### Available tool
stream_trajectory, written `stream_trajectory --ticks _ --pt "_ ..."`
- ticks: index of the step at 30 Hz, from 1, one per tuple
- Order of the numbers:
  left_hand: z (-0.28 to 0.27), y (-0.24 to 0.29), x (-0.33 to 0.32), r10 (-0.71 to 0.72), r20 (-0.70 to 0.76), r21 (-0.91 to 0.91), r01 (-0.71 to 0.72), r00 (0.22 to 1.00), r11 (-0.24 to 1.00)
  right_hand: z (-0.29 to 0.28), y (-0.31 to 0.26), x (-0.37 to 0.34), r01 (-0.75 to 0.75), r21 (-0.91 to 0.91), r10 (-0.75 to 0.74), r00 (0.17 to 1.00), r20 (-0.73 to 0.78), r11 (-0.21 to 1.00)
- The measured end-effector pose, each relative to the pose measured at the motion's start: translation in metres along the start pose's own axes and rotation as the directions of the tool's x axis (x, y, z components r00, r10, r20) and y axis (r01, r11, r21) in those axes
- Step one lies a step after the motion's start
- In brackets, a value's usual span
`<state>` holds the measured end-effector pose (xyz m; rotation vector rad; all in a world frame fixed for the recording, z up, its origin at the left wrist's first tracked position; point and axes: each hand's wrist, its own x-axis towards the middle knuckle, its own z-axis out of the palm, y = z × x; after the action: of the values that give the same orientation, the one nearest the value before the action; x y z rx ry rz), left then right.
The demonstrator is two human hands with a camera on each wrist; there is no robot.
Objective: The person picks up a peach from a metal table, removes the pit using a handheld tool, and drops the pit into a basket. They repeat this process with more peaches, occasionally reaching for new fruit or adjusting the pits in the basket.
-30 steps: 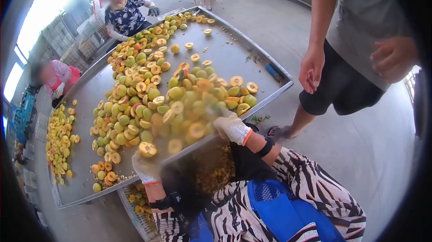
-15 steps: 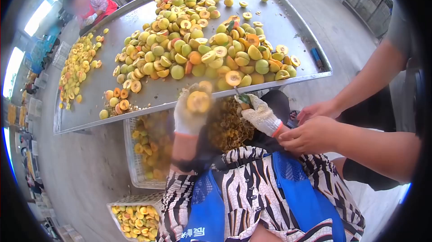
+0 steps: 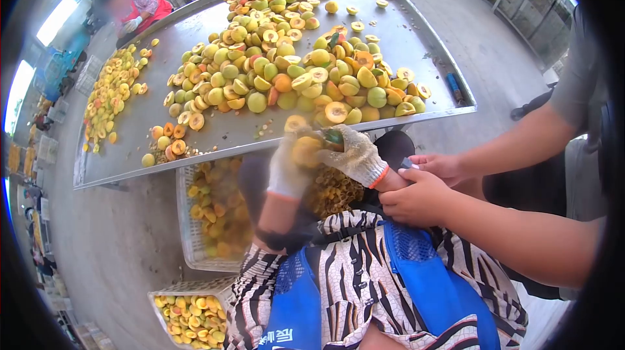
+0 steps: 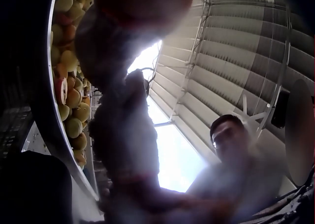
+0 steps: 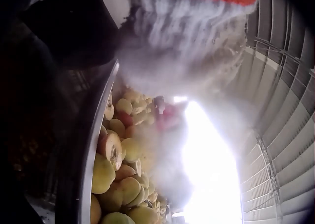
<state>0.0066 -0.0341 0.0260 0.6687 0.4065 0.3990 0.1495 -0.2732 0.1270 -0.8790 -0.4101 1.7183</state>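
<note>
In the head view my gloved left hand (image 3: 288,171) holds a yellow stone fruit (image 3: 306,152) just in front of the table's near edge. My gloved right hand (image 3: 357,156) meets it from the right, gripping a small tool with a dark green part (image 3: 334,138); the glove hides most of this tool. A cut fruit half (image 3: 295,123) shows above the left fingers. Another person's hands (image 3: 416,197) are at my right wrist, with a small dark object (image 3: 407,163) between them. Both gloves look dark or blurred in the wrist views.
Whole and halved fruit (image 3: 260,70) heap on the metal-rimmed table (image 3: 176,31). A blue-handled item (image 3: 454,86) lies by its right edge. Below stand a crate (image 3: 189,220) of fruit and a fuller one (image 3: 156,314). Another worker (image 3: 143,8) sits at the far left.
My view has swung right and down. Both hands left the heap, and the left brought fruit to the right hand's tool. The standing person's hands have come to my right wrist.
</note>
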Motion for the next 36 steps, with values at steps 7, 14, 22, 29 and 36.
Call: stream_trajectory --ticks 7,14,22,29,36 --pt "0.004 0.011 -0.008 -0.122 -0.096 -0.193 0.101 0.988 0.976 -0.005 -0.002 -0.032 -0.398 0.628 0.178 0.906 0.384 0.669" --pt "-0.001 0.030 -0.017 -0.065 -0.254 -0.243 0.001 0.965 0.970 -0.034 0.095 -0.023 -0.138 0.967 -0.070 0.990 0.126 -0.214" --pt "-0.020 0.028 -0.015 0.019 -0.261 -0.162 -0.063 0.965 0.985 -0.070 0.161 -0.007 -0.300 0.443 -0.379 0.920 -0.099 -0.845" --pt "-0.021 0.028 -0.019 0.050 -0.256 -0.077 -0.071 0.966 0.995 -0.061 0.061 0.027 -0.515 -0.856 -0.869 0.442 -0.221 -0.044" --pt "-0.022 0.032 -0.020 0.030 -0.254 -0.104 -0.058 0.967 0.993 -0.058 0.006 0.080 -0.236 -0.927 -0.883 0.306 -0.356 0.292"
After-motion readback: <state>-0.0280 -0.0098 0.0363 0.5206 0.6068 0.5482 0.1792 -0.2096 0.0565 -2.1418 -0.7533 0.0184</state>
